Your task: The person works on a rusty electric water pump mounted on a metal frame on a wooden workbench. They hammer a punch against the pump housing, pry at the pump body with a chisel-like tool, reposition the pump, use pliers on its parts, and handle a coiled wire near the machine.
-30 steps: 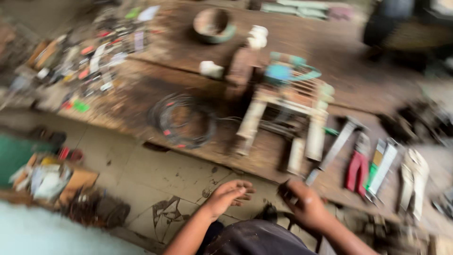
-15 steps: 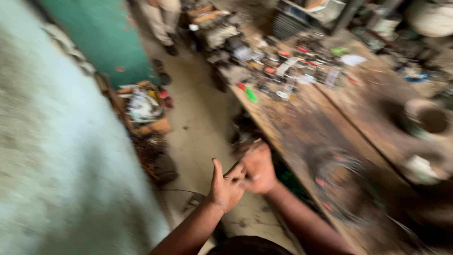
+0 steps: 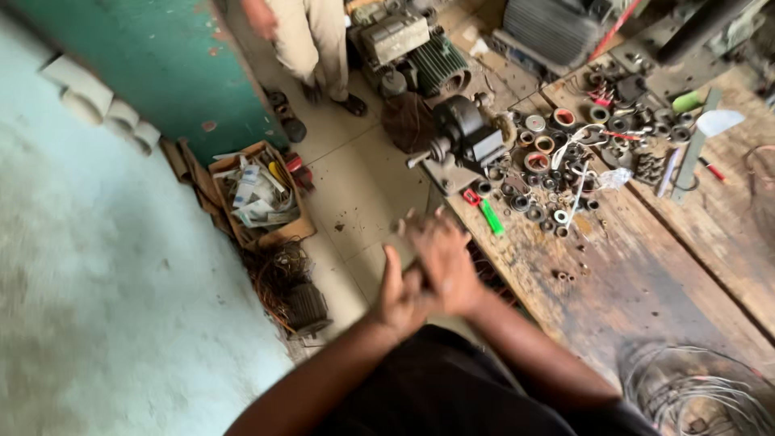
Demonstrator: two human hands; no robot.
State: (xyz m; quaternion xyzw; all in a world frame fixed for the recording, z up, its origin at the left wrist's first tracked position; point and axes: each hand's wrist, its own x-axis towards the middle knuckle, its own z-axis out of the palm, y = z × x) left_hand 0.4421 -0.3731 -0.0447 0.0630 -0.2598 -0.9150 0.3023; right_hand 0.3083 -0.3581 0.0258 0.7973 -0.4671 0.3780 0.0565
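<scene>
Worn plank counter (image 3: 638,274), metal rings (image 3: 557,173) at 1 o'clock; tiled floor; left hand (image 3: 401,295) and right hand (image 3: 442,257) pressed together, blurred, grip state unclear

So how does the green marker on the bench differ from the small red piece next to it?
The green marker is long, slim and bright green; the small red piece is short, blocky and red. The marker lies nearer the person's right hand; the red piece sits nearer the dark motor. Both lie at the wooden bench's edge.

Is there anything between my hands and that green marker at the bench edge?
Nothing visible. The right hand and left hand, pressed together, are just short of the green marker, with only floor and bare bench edge between.
</scene>
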